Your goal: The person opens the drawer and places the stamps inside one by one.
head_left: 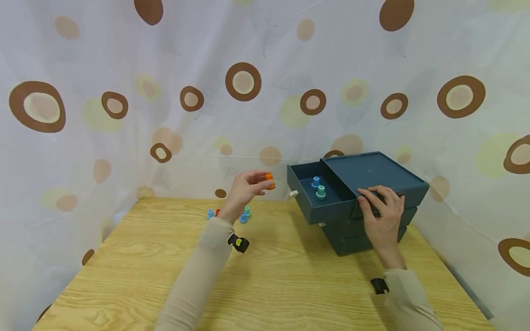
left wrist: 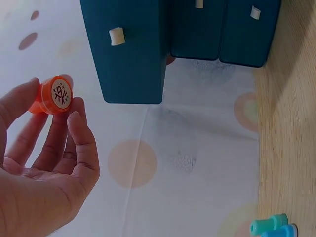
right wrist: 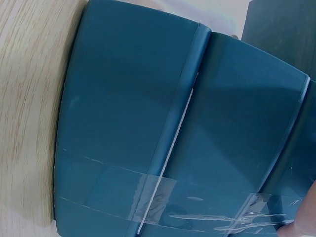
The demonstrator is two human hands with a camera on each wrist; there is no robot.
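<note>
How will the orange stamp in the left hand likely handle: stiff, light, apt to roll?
The orange stamp looks like hard plastic, so probably stiff. Its small body, pinched in the left hand, suggests it's light. Its round sides mean it may roll if laid sideways.

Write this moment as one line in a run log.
left grip: pinching orange stamp | right grip: touching drawer box | top drawer: open, blue stamp and green stamp inside | table: more stamps

Orange piece (left wrist: 51, 96) | white disc (left wrist: 61, 94) on its end | dark character-like sign, wording not legible
</note>
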